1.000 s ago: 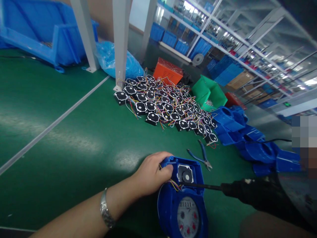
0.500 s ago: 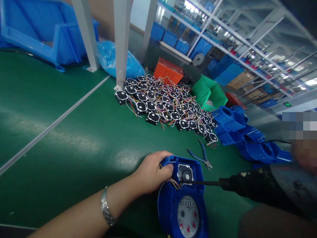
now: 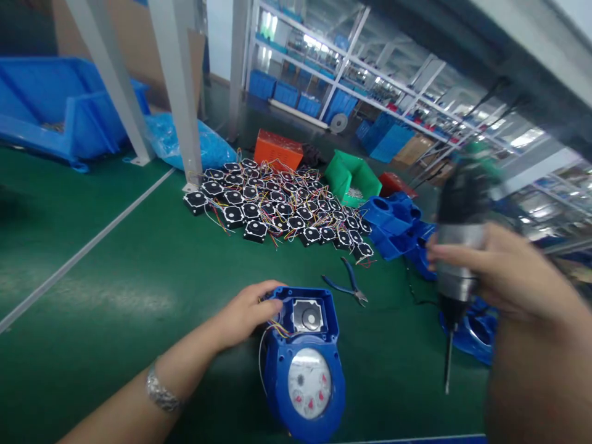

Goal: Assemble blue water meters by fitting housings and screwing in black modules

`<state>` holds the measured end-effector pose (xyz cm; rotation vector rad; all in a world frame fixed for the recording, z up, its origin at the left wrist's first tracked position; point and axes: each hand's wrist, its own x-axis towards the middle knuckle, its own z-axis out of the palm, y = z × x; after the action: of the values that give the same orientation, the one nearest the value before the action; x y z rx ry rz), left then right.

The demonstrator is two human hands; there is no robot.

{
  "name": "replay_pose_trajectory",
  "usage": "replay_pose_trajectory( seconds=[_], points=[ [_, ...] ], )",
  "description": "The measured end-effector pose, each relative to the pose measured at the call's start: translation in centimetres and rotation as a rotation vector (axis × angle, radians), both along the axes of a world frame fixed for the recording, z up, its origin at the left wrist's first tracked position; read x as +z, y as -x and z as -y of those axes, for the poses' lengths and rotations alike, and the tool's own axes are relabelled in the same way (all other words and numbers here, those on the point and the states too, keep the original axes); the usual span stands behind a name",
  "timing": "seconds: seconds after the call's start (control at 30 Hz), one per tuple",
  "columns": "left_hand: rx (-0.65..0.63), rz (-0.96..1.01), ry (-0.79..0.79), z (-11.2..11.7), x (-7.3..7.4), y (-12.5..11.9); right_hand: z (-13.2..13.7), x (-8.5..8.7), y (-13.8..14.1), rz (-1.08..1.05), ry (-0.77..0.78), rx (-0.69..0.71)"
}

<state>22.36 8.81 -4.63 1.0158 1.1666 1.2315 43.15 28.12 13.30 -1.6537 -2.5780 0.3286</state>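
A blue water meter (image 3: 305,364) lies on the green table (image 3: 115,277), its round white dial facing up and a black square module with coloured wires seated in its open top compartment. My left hand (image 3: 243,311) grips the meter's upper left edge, fingers curled on the rim. My right hand (image 3: 499,271) is raised to the right of the meter, wrapped round an electric screwdriver (image 3: 457,246) held upright. Its bit points down, clear of the meter.
A heap of black square modules (image 3: 277,206) with coloured wires lies beyond the meter. Blue-handled pliers (image 3: 346,288) rest just behind it. Blue meter housings (image 3: 398,225), a green bin (image 3: 352,177), an orange box (image 3: 277,150) and a blue bin (image 3: 55,111) stand farther off.
My right hand has lifted the screwdriver out of the meter's compartment, swung it upright and moved it to the right. My left hand stays on the meter. The camera has tilted up.
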Motion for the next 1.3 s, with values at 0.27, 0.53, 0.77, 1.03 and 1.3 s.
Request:
replay_pose_trajectory(
  seconds=[0.27, 0.53, 0.77, 1.03, 1.3],
  points=[
    [0.2, 0.196, 0.15, 2.9, -0.5, -1.6, -5.6, -12.2, -4.6, 0.343, 0.157, -0.162],
    [0.534, 0.213, 0.226, 4.8, 0.2, -4.8, -2.7, -11.8, -4.9, 0.337, -0.004, -0.037],
    [0.596, -0.06, 0.242, 5.1, 1.0, -5.5, 9.1, -12.6, -1.5, -0.654, 0.791, 0.386],
    [0.432, -1.032, 0.01, 4.4, 4.1, -4.3, 12.8, -14.7, 0.1, -0.897, 1.023, 0.202],
    [0.238, -1.264, -0.01, 3.7, 6.0, -4.7, 14.4, -16.0, 0.7, -1.094, 1.019, 0.015]
  ],
)
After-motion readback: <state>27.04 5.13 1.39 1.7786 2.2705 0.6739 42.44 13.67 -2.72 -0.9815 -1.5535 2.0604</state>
